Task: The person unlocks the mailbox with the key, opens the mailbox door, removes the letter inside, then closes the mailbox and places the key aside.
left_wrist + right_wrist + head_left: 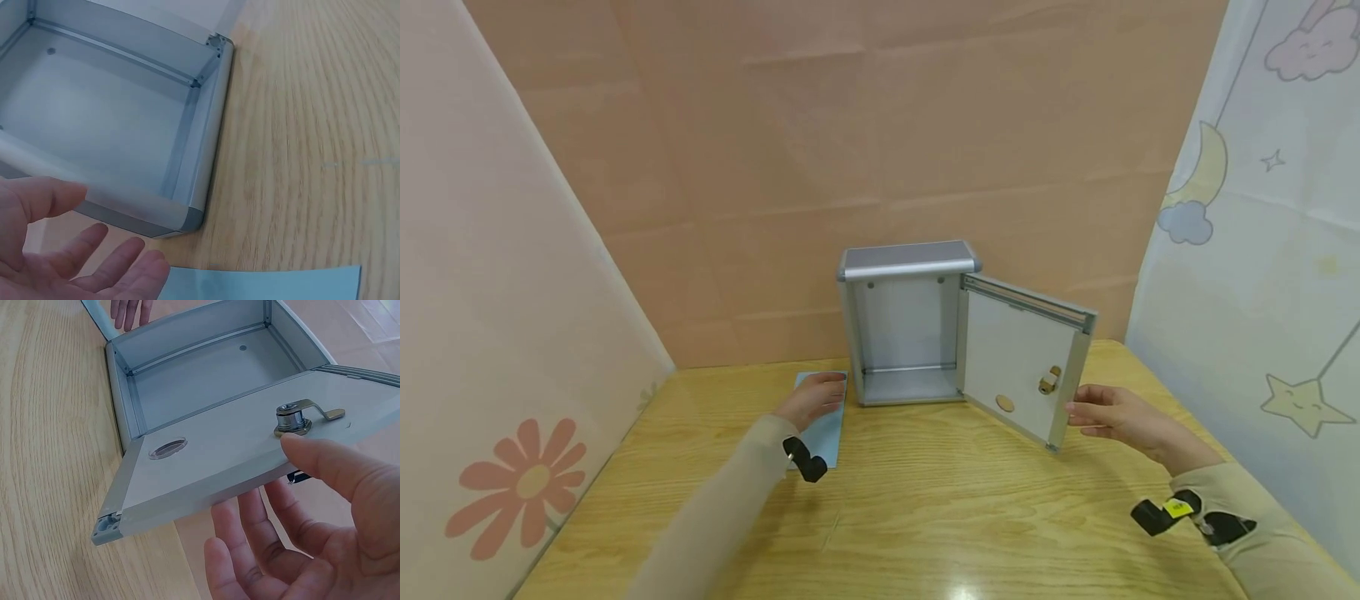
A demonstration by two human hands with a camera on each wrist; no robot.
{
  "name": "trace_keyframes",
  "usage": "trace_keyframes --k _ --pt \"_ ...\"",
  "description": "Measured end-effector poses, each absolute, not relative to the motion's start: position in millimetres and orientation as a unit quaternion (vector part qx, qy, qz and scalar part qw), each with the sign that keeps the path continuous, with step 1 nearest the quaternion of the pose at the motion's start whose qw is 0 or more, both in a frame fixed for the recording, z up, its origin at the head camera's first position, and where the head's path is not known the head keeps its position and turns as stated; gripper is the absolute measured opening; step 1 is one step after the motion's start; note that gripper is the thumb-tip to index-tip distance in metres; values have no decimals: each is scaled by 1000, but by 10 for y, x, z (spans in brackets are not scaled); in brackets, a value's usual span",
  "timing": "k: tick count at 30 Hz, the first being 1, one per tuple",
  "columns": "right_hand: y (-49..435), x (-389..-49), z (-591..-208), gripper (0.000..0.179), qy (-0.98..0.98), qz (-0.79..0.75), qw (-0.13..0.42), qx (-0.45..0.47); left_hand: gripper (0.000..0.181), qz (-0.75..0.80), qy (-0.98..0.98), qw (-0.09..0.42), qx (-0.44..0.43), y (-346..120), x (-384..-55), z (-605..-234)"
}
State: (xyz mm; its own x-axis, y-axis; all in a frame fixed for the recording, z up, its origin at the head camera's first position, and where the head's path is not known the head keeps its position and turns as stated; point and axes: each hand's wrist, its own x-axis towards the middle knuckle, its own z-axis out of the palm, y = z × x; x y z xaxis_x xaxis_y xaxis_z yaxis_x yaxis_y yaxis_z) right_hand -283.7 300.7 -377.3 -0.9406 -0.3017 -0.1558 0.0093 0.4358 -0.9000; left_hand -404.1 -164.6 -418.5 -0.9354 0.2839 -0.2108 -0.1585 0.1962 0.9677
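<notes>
A silver-framed letter box (910, 325) stands upright with its door (1018, 358) swung out to the right; the inside shows bare white panels. On the door's inner face sit a cam lock (294, 419) and a small oval window (167, 447). My right hand (1123, 421) holds the door's free edge, thumb on the inner face beside the lock and fingers behind. Beside the box's left wall, my left hand (812, 400) is relaxed with fingers extended and nothing in it. Under that hand lies a light-blue sheet (826, 433), partly hidden by it.
The box rests on a wood-grain table (925, 517) near its back edge. Behind it hangs an orange-brown cloth (887, 150). White patterned cloths flank the table at left (535, 333) and right (1262, 292).
</notes>
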Motion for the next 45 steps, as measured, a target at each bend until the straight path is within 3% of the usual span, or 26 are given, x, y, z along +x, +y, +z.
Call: trace_keyframes --k 10,25,45 --pt "3007 -2861 -3785 55 834 -524 149 -87 46 648 747 146 12 -1495 -4202 -4262" --pt "2986 -2835 -3775 50 828 -532 151 -92 45 653 743 148 3 -1459 -4205 -4229" --pt "2471 -2683 -3799 40 828 -511 153 -174 47 657 740 146 2 -1464 -4243 -4282"
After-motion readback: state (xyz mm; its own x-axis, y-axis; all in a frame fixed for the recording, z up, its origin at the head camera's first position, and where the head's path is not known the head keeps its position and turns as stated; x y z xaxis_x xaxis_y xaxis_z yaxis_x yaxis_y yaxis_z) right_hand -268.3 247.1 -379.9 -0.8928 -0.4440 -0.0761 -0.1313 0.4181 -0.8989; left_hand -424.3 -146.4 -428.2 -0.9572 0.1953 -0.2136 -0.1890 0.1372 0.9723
